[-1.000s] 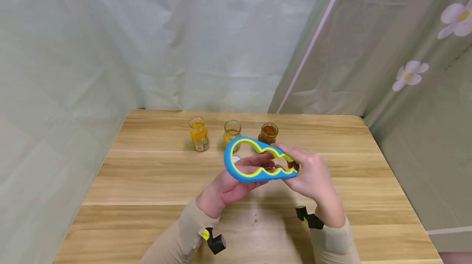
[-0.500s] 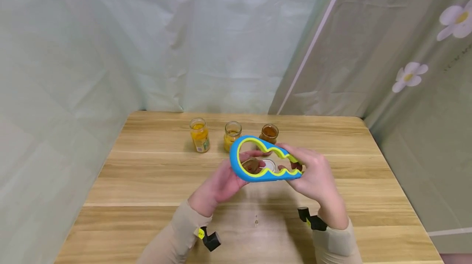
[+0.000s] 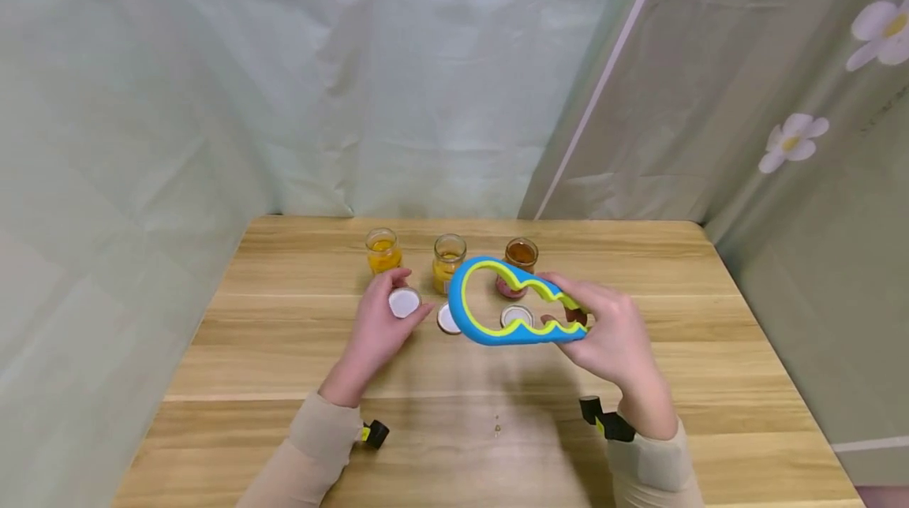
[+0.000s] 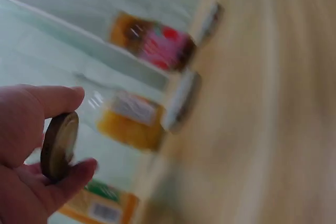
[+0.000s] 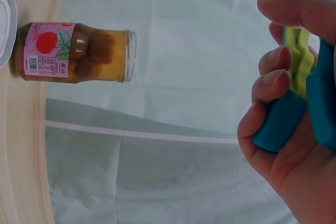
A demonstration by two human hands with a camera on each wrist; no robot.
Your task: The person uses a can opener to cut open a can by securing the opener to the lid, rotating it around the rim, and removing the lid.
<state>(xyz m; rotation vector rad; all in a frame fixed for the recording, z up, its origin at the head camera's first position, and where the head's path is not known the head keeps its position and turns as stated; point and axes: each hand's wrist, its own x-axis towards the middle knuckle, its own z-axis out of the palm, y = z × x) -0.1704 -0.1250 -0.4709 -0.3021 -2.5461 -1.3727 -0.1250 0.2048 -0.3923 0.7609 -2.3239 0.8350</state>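
Note:
My left hand (image 3: 376, 319) holds a jar lid (image 3: 405, 302) between thumb and fingers, its white inside facing up, just in front of the left jar (image 3: 384, 252) of yellow fruit. In the left wrist view the same lid (image 4: 59, 146) is pinched at its rim. My right hand (image 3: 607, 326) grips the handle end of a blue and yellow-green jar opener (image 3: 469, 326), held above the table. Two more lids lie white side up: one lid (image 3: 447, 319) partly behind the opener, another lid (image 3: 517, 315) seen through its opening.
Open glass jars stand in a row toward the back of the wooden table (image 3: 284, 350): a middle jar (image 3: 448, 259) with yellow contents and a right jar (image 3: 522, 254) with brown fruit and a pink label. A curtain (image 3: 440, 98) hangs behind the table.
My left hand has moved left with a lid, from behind the opener to the left jar. A lid now lies in front of the right jar. The right hand has barely moved.

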